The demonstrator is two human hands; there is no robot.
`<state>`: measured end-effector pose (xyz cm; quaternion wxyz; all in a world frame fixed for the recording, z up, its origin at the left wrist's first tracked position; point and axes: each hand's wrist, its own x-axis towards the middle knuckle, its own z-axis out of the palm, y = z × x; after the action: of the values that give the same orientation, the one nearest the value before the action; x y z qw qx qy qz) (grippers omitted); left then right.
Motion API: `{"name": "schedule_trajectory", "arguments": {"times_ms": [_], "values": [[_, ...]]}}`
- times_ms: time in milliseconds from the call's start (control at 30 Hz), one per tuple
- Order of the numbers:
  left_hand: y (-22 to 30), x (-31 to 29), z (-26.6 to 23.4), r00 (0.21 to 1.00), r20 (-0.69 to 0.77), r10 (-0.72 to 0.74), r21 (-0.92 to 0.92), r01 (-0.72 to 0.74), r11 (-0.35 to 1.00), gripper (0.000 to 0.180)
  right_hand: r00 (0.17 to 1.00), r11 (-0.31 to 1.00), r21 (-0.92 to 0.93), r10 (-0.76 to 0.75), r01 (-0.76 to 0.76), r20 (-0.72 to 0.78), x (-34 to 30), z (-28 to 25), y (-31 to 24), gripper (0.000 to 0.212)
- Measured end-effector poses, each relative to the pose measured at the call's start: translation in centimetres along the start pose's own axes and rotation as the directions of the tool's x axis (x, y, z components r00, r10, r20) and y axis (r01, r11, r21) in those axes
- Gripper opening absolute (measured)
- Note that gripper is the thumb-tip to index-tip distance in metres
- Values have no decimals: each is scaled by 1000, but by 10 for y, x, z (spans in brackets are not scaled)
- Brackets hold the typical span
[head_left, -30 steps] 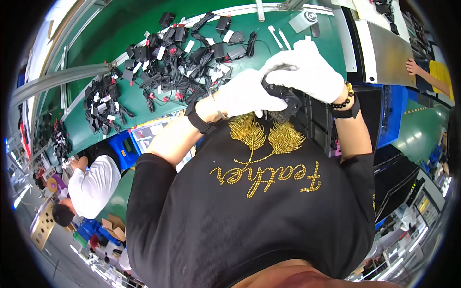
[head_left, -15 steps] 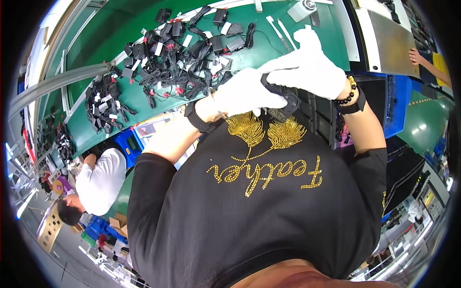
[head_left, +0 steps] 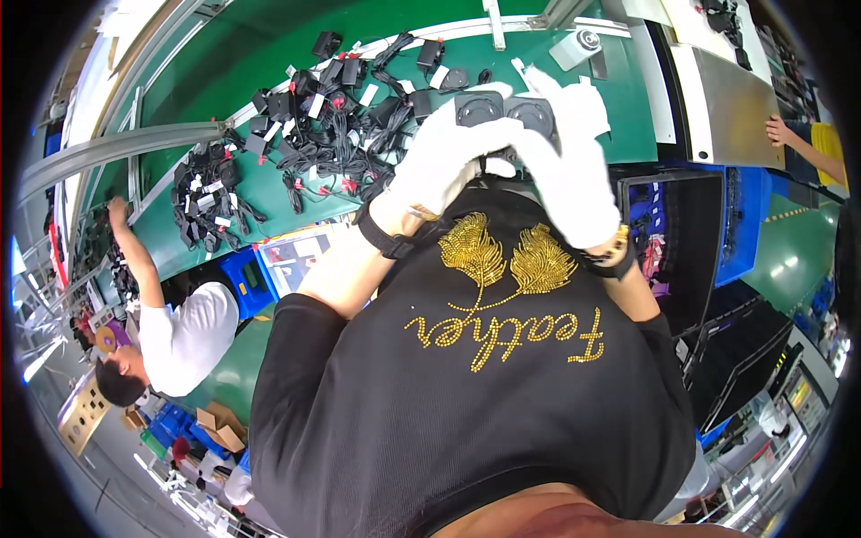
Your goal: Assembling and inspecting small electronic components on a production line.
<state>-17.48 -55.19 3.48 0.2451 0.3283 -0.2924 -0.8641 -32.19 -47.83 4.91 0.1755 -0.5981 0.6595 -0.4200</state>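
Observation:
My hands, both in white gloves, meet over the near edge of the green bench. Between them is a black unit with two round faces, like a pair of small speakers (head_left: pixel 482 109). My left hand (head_left: pixel 439 161) is closed on its left side, with the thumb lying below it. My right hand (head_left: pixel 571 152) grips the right side, its fingers stretching up behind and hiding part of it. A short dark cable end (head_left: pixel 489 167) shows under the left glove; where it leads is hidden.
A heap of black adapters and cables (head_left: pixel 336 121) with red and white tags covers the bench to the left, with a smaller pile (head_left: pixel 211 197) nearer. A clear bottle (head_left: pixel 575 49) stands at the back right. Black trays (head_left: pixel 668 242) and a blue bin (head_left: pixel 744 220) flank me; a co-worker (head_left: pixel 184 332) sits left.
Both hands have moved up and away from my body, and the black unit has turned so its two round faces show. At the left, the co-worker's arm now reaches toward the bench.

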Motion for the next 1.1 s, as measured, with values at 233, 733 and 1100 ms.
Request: {"name": "schedule_trajectory", "arguments": {"times_ms": [233,733,1100], "values": [[-3,14,-4,992,-62,113,-171,-122,978,35,952,715,639,292,-285,97,15,10,27,40],[5,15,-9,986,-6,167,-399,-155,904,43,980,986,159,80,-51,-184,22,29,5,36],[-7,7,-23,702,258,663,628,-644,437,61,994,1000,-16,4,-5,-107,8,47,-4,82]]}}
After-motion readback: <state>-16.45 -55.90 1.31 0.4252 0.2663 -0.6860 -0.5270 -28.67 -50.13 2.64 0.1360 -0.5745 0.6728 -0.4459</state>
